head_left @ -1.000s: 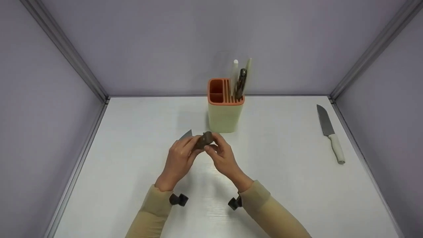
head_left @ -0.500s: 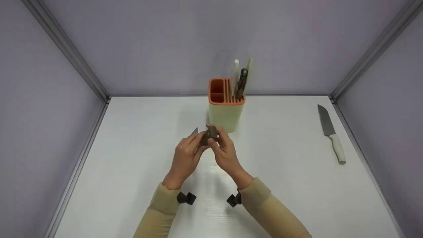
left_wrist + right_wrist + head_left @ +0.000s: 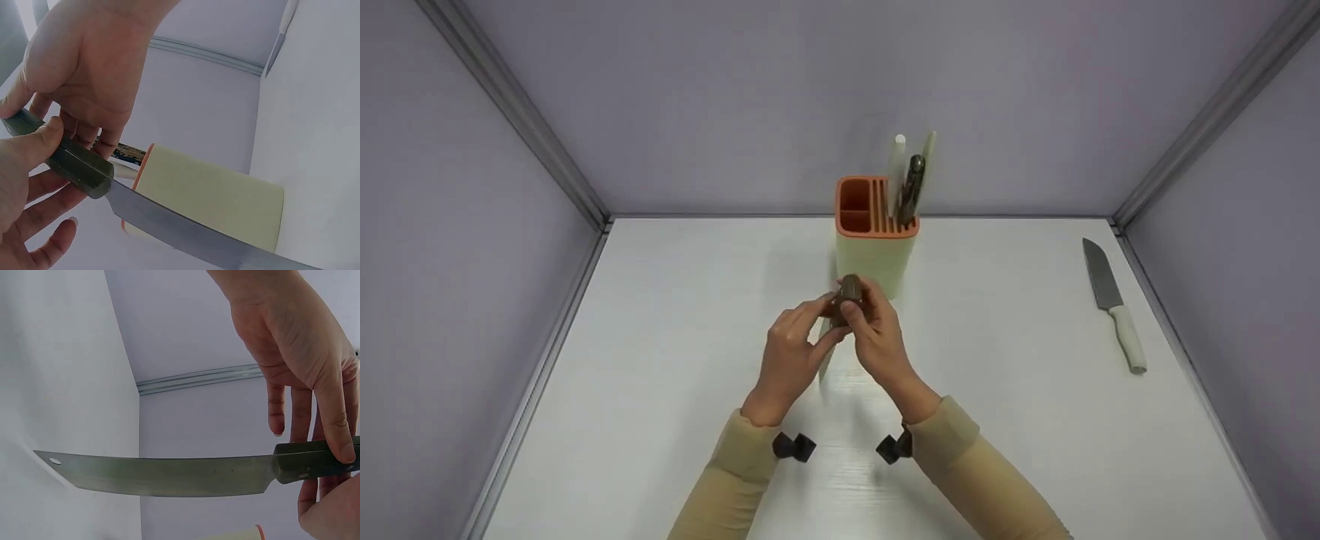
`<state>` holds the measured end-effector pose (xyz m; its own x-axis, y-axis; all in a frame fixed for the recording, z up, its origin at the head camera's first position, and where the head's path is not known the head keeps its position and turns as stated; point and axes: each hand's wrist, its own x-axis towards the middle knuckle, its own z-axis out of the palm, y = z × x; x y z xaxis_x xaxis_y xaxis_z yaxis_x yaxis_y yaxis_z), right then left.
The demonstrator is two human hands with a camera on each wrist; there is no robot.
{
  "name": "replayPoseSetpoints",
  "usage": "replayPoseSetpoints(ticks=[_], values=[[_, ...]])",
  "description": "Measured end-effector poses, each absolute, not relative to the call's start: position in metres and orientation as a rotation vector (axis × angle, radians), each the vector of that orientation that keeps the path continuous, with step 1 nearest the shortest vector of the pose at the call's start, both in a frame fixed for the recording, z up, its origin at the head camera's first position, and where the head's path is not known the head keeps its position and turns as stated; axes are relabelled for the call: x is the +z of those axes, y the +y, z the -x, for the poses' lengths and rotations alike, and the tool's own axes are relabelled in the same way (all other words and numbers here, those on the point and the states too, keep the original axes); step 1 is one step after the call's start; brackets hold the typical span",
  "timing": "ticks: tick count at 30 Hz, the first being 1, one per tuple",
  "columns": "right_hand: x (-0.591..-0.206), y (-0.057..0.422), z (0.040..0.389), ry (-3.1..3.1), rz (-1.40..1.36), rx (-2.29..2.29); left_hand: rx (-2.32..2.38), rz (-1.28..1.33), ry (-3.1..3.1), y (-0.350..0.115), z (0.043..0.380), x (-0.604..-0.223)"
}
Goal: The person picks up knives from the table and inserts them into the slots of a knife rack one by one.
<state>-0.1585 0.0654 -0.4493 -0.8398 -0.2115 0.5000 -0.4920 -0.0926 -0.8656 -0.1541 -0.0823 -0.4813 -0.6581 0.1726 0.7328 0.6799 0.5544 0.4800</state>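
My two hands hold a kitchen knife with a dark handle (image 3: 849,289) in front of the knife holder (image 3: 877,255). My left hand (image 3: 793,352) pinches the handle between thumb and fingers, from the left. On the other side, my right hand (image 3: 883,341) grips it nearer the butt end. The blade (image 3: 163,477) hangs downward, with a small hole near its slanted tip, which comes close to the white tabletop. Pale green with an orange slotted top, the holder carries a dark mottled handle (image 3: 913,187) and two pale ones (image 3: 896,176).
A second kitchen knife with a white handle (image 3: 1126,337) lies on the white table (image 3: 1005,390) at the right, blade toward the back. Grey walls (image 3: 735,105) enclose the table at the back and both sides.
Both hands have carried the knife right and slightly away from the body, close before the holder. Its blade has swung from pointing out at the left to hanging below the hands.
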Motion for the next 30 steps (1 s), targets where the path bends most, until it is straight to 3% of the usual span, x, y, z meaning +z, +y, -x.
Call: replayPoseSetpoints(ticks=[5, 30], values=[[-0.466, 0.069, 0.169, -1.965, -0.701, 2.063, -1.074, 0.659, -2.127, -0.081, 0.153, -0.481], [-0.433, 0.089, 0.191, -1.784, -0.790, 2.147, -1.504, 0.514, -2.284, -0.095, 0.157, -0.491]])
